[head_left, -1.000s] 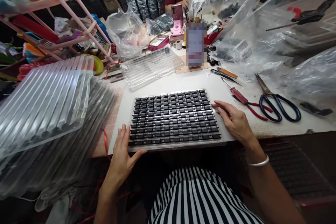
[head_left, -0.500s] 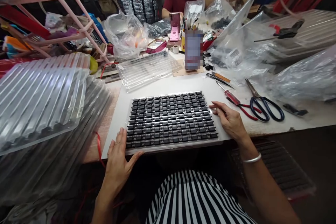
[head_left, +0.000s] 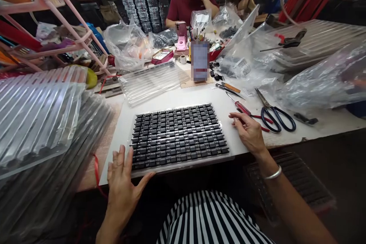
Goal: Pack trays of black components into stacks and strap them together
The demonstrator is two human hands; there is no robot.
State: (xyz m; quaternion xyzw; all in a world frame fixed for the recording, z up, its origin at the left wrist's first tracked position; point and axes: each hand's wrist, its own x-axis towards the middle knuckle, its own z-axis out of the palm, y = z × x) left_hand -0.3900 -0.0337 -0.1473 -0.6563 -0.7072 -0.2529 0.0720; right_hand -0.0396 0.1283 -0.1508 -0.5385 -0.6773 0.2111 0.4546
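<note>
A clear plastic tray [head_left: 183,164] lies on the white work surface, filled with rows of small black electronic parts [head_left: 178,137]. My left hand [head_left: 121,179] is open at the tray's front left corner, fingers spread and thumb along the front edge. To the right of the tray, my right hand [head_left: 248,131] hovers or rests by the surface, apart from the tray edge. Its fingers are loosely bent, with a gap between them and nothing visible in them. Just beyond it lie red-handled pliers [head_left: 264,124] and scissors with dark blue handles [head_left: 276,116].
Stacked clear ribbed trays [head_left: 42,110] rise at the left, beside a pink rack [head_left: 63,19]. Another clear tray [head_left: 151,82] lies behind. A phone [head_left: 200,61], a screwdriver [head_left: 241,106] and plastic bags [head_left: 323,80] are around. A person in a dark red shirt [head_left: 191,5] sits opposite.
My right hand has drawn away from the tray's right edge. The left hand's fingers have spread a little wider at the corner. The view has shifted, so the table appears further left.
</note>
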